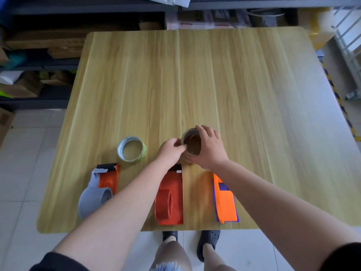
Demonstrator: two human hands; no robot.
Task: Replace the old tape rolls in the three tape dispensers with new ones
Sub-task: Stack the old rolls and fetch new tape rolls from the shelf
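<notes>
Three tape dispensers lie along the near edge of the wooden table [234, 79]: a grey and orange dispenser [98, 190] at the left, a red dispenser [171, 194] in the middle, an orange and purple dispenser [225, 200] at the right. A brown tape roll [192, 142] stands on end just beyond the red one. My right hand [210, 148] wraps around its right side. My left hand [172, 150] pinches its left rim. A pale, greenish tape roll [131, 149] lies flat to the left, untouched.
Dark shelves with cardboard boxes [39, 55] stand beyond the table's left and far sides. A white rack [349, 42] is at the far right. My feet in dark clogs [208, 243] show below the near table edge on a tiled floor.
</notes>
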